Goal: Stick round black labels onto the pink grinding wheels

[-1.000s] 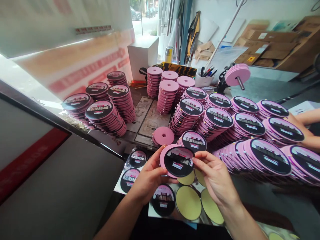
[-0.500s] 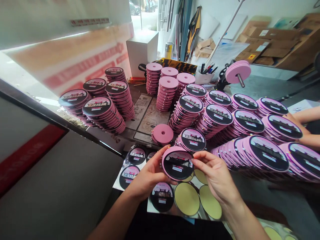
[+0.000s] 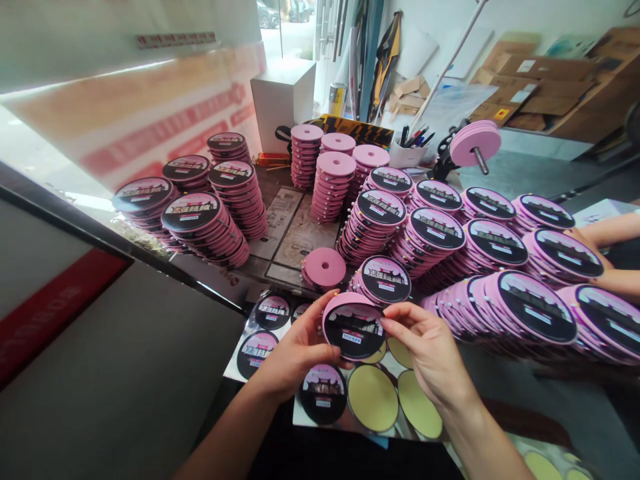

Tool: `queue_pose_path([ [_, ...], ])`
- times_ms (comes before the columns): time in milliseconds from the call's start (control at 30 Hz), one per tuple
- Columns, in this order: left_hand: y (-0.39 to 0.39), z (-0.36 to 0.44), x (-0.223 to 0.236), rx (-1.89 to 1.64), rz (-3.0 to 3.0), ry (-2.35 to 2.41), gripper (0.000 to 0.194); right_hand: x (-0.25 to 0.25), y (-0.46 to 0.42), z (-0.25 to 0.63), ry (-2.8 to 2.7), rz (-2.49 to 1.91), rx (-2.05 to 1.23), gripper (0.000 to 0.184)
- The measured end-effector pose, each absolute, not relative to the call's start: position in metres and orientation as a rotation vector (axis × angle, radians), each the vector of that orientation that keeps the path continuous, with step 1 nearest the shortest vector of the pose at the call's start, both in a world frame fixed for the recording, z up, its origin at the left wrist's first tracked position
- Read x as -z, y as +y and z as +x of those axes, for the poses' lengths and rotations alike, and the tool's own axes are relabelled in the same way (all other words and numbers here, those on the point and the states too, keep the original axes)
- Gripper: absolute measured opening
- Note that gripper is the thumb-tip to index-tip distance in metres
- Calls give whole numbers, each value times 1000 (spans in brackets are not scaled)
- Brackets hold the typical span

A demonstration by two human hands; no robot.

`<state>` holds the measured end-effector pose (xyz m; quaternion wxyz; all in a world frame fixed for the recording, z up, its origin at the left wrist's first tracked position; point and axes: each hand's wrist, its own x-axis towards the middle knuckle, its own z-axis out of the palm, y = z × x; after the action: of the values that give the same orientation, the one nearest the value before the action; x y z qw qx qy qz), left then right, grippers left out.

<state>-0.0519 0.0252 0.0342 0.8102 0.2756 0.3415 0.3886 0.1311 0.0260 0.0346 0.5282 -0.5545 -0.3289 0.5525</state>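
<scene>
Between my hands is a pink foam disc [image 3: 345,299] with a round black-and-pink printed sticker [image 3: 354,331] on its face. My left hand [image 3: 296,350] is closed around the disc's left side, thumb at the lower edge and fingers at the upper. At the right edge, my right hand [image 3: 425,337] pinches the sticker's rim between thumb and fingertips. Whether the sticker is fully stuck down I cannot tell. Below lies a silver sticker sheet [image 3: 340,429], with one printed sticker and several bare yellow circles. A second sheet [image 3: 233,369] with printed stickers lies left of it.
Stacks of labelled pink discs [image 3: 433,228] crowd the right side; others [image 3: 193,212] stand at left. Plain pink stacks [image 3: 334,187] are at the back, near a pen holder [image 3: 407,157]. A loose plain disc [image 3: 324,268] lies ahead. Another person's hands [image 3: 607,257] are at far right.
The view has shifted very slightly. Both hands keep the same hold, with only a small change in the tilt of the disc and sticker.
</scene>
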Motion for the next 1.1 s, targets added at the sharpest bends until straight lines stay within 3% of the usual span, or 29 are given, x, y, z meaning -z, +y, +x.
queue_pose_path([
  [600, 23, -51, -32, -871, 603, 759, 75, -31, 25, 125, -802, -1330, -1225, 16],
  [1100, 14, -47, -42, -958, 828, 799, 64, -36, 21, 118, -1009, -1486, -991, 14],
])
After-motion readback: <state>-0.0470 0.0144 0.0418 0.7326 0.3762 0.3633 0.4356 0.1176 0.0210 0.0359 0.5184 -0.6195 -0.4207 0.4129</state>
